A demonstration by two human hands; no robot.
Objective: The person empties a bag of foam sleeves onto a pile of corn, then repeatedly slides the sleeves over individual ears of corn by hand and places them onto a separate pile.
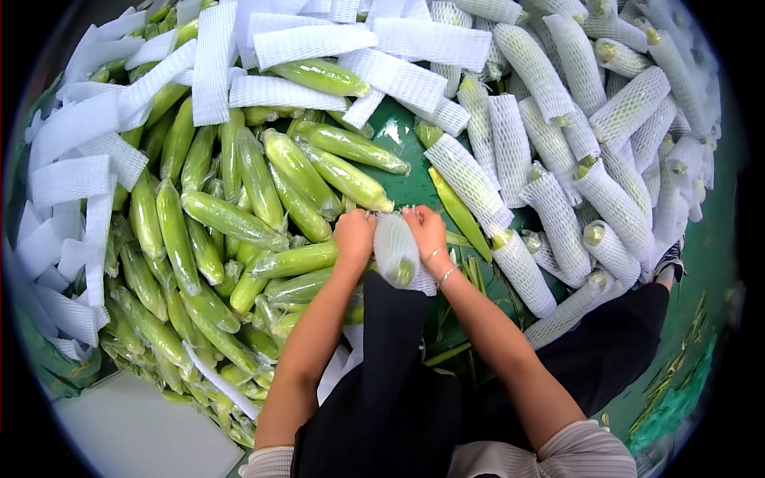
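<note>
In the head view a corn cob in a white foam net sleeve (396,248) lies between my hands, its green end toward my body. My left hand (355,237) is closed at the sleeve's far left edge, and my right hand (425,231) is closed at its far right edge. The fingertips are partly hidden behind the sleeve. Just left of my left hand are film-wrapped green corn cobs (299,261). A loose green husk leaf (460,213) lies beyond my right hand.
Flat white foam sleeves (315,45) lie over the far and left parts of the wrapped corn. Sleeved cobs (550,223) are heaped at the right on the green surface (398,131). A pale box (151,426) stands at the lower left.
</note>
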